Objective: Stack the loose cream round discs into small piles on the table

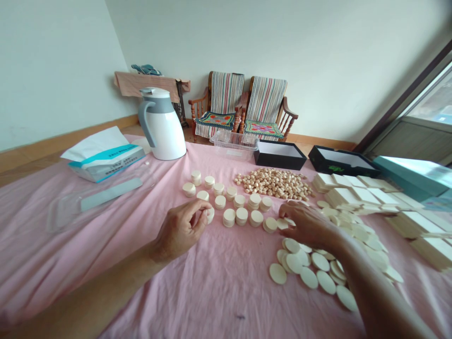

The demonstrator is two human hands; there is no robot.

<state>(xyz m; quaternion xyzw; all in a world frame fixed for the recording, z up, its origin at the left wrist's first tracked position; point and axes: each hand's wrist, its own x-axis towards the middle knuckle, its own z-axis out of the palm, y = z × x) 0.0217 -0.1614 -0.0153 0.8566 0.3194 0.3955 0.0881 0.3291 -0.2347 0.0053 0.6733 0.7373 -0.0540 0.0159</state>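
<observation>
Near edge: bare pink cloth (219,292), both your forearms coming in over it.

Loose discs (310,270): a flat cream scatter, overlapping, at lower right under and beside your right forearm. That's the unsorted part, and it runs on toward the slabs. My read: a good share is left.

Right hand (307,223): palm down over the far end of that scatter, fingertips touching a disc at the edge. Can't tell whether it has pinched one or is only resting on it.

Left hand (181,228): fingers curled closed around a short stack (210,214) at the left end of the near row, thumb and fingertips pressing its sides. The stack sits on the cloth, not lifted.

Finished stacks (241,215): over a dozen low piles of the same discs in roughly three rows between your hands and beyond, set apart from each other. Looks like the done part; heights vary a little.

Behind them: a heap of small tan pellets (273,183), nothing touching it. To its right, cream rectangular slabs (353,193) in rows, and a teal box (409,174).

Far edge: two black trays (280,154), a clear tub (235,143), a white jug (162,123), a tissue pack (104,157) at left. Two striped chairs (243,110) against the wall.
</observation>
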